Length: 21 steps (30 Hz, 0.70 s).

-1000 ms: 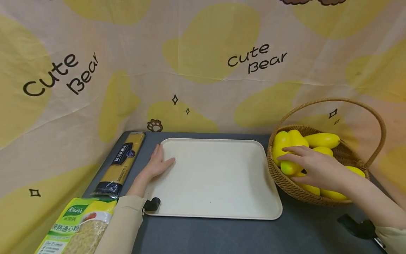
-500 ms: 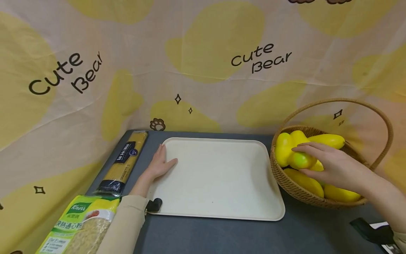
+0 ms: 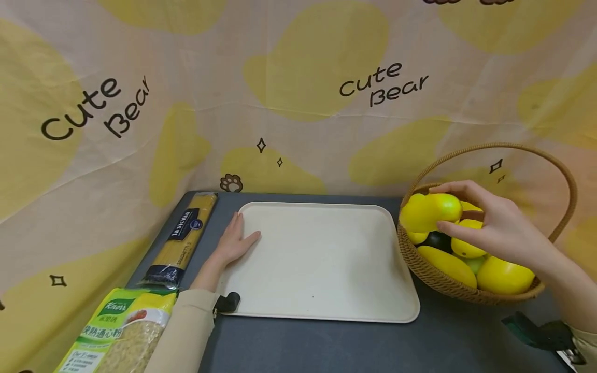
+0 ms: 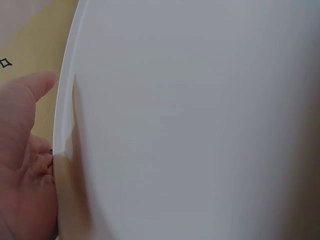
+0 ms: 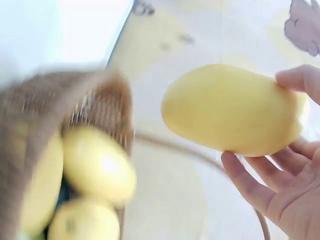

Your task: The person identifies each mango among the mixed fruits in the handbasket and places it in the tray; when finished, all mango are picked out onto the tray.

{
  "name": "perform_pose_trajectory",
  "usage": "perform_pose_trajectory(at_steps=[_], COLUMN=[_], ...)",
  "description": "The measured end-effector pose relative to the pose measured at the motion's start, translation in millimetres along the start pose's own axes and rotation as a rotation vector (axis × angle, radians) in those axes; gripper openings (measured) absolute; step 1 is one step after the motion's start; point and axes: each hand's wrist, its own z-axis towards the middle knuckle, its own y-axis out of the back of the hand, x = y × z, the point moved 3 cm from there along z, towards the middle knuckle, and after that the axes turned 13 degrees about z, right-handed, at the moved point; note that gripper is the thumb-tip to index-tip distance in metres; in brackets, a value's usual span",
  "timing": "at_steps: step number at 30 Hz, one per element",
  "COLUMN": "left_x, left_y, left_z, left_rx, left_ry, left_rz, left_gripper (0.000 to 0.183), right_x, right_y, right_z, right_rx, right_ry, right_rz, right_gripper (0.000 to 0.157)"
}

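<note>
Between its thumb and fingertips, my right hand (image 3: 506, 223) holds a yellow mango (image 3: 431, 211), raised over the wicker basket (image 3: 422, 272). The right wrist view shows the mango (image 5: 230, 110) gripped at one end, its smooth oval body apart from the basket rim (image 5: 112, 85). More yellow fruit (image 3: 506, 274) lies in the basket, with a dark round item (image 3: 438, 242) among it. My left hand (image 3: 230, 243) rests at the left rim of a white rectangular tray (image 3: 322, 259), fingers straight. From the left wrist, this hand (image 4: 25, 160) shows right along the tray's edge (image 4: 60, 115).
A spaghetti pack (image 3: 182, 241) lies left of the tray on the dark table (image 3: 298, 344). Nearer sits a green and yellow pasta bag (image 3: 118, 326). The basket's tall arched handle (image 3: 566, 186) rises at the right, close to a printed cloth (image 3: 298, 103) behind the table.
My right hand has lifted the mango up out of the pile, uncovering the dark item and other fruit beneath. The left hand stays at the tray's rim.
</note>
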Motion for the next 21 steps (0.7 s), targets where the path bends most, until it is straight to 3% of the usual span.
perform_pose_trajectory(at_steps=[7,11,16,21], left_x=[4.7,6.8,8.0,7.1], left_y=[-0.9,-2.4,-3.4,-3.3], left_z=[-0.2,0.0,-1.6,-2.8], left_rx=[-0.037,-0.056,-0.087,-0.109], left_ry=[0.003,0.008,0.01,0.013], left_rz=[-0.035,-0.055,-0.088,-0.104], left_gripper=[0.084,0.083,0.08,0.077], right_x=[14,16,8,-10], right_y=[-50.9,-88.5,-137.9,-182.8], right_z=[21,36,54,67], right_rx=[0.095,0.11,0.057,-0.033], right_ry=[-0.108,-0.206,-0.391,-0.566], right_rz=[0.466,0.829,1.26,1.511], right_gripper=[0.046,0.041,0.028,0.018])
